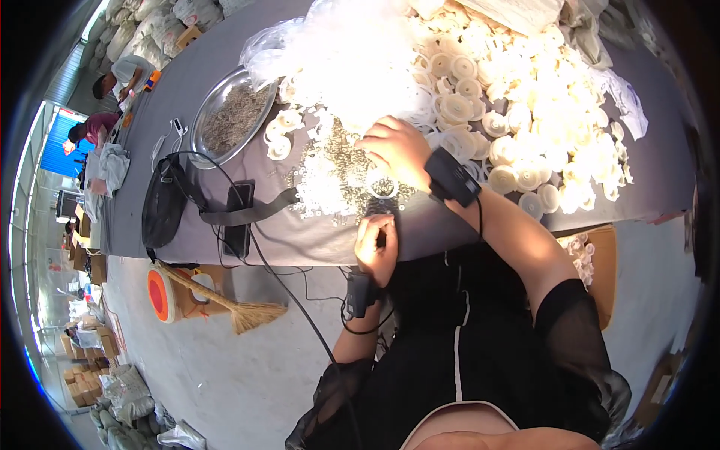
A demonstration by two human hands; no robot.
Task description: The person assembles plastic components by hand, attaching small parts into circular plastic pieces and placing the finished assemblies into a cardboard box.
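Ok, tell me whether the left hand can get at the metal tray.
Probably yes, with a stretch: between the left hand and the metal tray lie scattered small parts and a few white discs, but they look low enough to reach over.

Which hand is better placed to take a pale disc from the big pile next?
Probably the right hand: it's closer to the big pile, while the left hand is at the table's near edge.
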